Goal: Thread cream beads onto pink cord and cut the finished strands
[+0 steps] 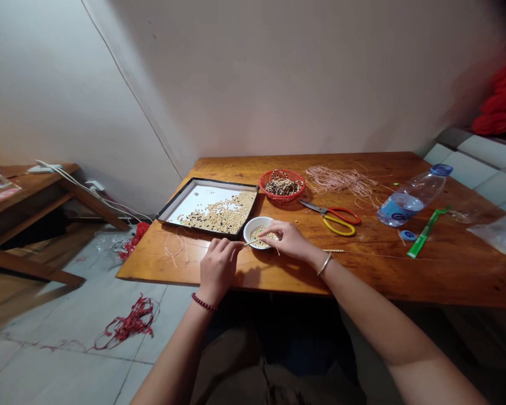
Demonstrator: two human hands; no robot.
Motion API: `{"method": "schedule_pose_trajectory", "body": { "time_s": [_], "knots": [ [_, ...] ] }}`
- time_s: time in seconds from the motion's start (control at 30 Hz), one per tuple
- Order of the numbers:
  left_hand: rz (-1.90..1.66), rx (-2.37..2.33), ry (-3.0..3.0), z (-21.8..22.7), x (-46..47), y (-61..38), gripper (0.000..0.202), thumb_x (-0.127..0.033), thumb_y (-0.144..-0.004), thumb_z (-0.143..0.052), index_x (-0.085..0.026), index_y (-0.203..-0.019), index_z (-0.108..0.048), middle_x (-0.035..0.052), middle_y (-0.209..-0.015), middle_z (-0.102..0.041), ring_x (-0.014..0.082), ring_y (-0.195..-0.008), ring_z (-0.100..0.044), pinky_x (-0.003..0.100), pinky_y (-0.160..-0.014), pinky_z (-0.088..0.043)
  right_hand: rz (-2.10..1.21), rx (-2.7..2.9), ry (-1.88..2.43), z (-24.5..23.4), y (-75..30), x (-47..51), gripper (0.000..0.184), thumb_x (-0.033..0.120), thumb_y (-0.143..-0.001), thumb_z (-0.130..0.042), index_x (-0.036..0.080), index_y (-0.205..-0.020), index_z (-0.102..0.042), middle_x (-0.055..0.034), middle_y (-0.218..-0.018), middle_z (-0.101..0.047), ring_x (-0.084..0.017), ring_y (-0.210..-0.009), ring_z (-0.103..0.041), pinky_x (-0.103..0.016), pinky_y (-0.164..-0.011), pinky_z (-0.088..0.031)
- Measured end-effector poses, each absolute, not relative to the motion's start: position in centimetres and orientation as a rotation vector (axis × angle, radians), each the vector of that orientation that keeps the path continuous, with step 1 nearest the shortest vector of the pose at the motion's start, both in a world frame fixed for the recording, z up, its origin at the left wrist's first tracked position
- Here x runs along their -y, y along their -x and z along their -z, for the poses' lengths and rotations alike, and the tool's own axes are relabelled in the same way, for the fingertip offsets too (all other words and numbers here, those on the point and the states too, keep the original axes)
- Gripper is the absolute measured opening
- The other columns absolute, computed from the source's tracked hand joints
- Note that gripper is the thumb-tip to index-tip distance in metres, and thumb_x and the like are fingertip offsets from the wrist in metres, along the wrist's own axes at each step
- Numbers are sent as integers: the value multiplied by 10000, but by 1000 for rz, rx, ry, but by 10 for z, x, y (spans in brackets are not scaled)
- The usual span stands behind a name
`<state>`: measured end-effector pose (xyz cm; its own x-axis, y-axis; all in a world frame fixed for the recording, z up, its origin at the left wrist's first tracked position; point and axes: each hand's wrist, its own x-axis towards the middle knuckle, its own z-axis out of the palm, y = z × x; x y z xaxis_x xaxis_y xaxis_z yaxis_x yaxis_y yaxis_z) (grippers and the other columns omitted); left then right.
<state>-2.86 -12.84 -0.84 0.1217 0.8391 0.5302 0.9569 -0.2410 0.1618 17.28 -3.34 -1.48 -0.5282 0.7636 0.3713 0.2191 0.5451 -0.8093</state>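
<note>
My left hand (219, 264) is pinched closed on a thin needle or thread end that points toward a small white bowl (253, 226) of pale beads. My right hand (287, 237) rests over the bowl's right side, its fingers pinched on a bead or the thread; which one is too small to tell. A thin cord with a few beads on it trails right from my right wrist across the wooden table (405, 270). A red bead bracelet is on my left wrist, a metal bangle on my right.
A dark tray (185, 197) with many pale beads lies behind the bowl. Beside it stand a red basket (282, 185) of dark beads, yellow-and-red scissors (335, 218), a pile of pink cord (341, 180), a lying water bottle (411, 197) and a green tool (424, 233). Red cord lies on the floor (129, 326).
</note>
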Motion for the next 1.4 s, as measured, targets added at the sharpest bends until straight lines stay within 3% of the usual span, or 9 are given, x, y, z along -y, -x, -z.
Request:
{"method": "schedule_pose_trajectory", "body": {
  "time_s": [0.27, 0.67, 0.87, 0.97, 1.13, 1.3, 1.4],
  "knots": [
    [678, 1846, 2171, 6, 131, 27, 286, -155, -915, -466, -295, -1055, -672, 40, -789, -527, 179, -791, -470, 262, -618, -378, -763, 2123, 881, 18, -173, 33, 154, 276, -746, -709, 232, -884, -761, -48, -898, -732, -190, -832, -635, -298, -777, -459],
    [670, 1862, 2116, 5, 131, 33, 366, -113, -896, -460, -331, -1118, -652, 39, -790, -485, 178, -774, -463, 263, -621, -379, -617, 2170, 1019, 10, -182, 29, 189, 347, -825, -597, 198, -827, -714, -35, -839, -613, -140, -702, -537, -261, -655, -389],
    [649, 1872, 2115, 5, 133, 31, 368, -106, -895, -457, -330, -1112, -654, 41, -801, -492, 178, -779, -467, 263, -604, -377, -352, 2122, 1136, 9, -188, 23, 185, 164, -786, -537, 198, -719, -707, -60, -907, -617, -220, -928, -529, -390, -891, -338],
    [628, 1843, 2134, 5, 132, 26, 381, -91, -886, -468, -331, -1116, -653, 42, -801, -491, 178, -782, -464, 262, -610, -383, -582, 2026, 946, 8, -187, 23, 238, 164, -837, -464, 195, -866, -698, -68, -980, -636, -215, -964, -549, -381, -907, -369],
    [625, 1753, 2171, 3, 131, 16, 399, -88, -882, -478, -341, -1147, -636, 41, -806, -495, 175, -789, -459, 255, -611, -388, -1193, 1902, 715, 9, -179, 31, 338, 385, -939, -391, 180, -1124, -587, -60, -948, -666, -146, -718, -597, -265, -669, -451],
    [637, 1726, 2161, 1, 132, 10, 405, -79, -885, -461, -324, -1160, -628, 45, -812, -508, 178, -804, -466, 259, -646, -409, -937, 2158, 814, 9, -176, 35, 390, 432, -929, -416, 168, -804, -675, -32, -725, -655, -140, -637, -538, -242, -597, -372],
    [634, 1738, 2145, 2, 132, 10, 379, -94, -890, -459, -300, -1158, -631, 53, -814, -515, 186, -810, -472, 268, -646, -411, -727, 2224, 916, 7, -177, 35, 382, 402, -929, -424, 179, -739, -670, -40, -723, -672, -151, -655, -556, -249, -611, -357]
  ]
}}
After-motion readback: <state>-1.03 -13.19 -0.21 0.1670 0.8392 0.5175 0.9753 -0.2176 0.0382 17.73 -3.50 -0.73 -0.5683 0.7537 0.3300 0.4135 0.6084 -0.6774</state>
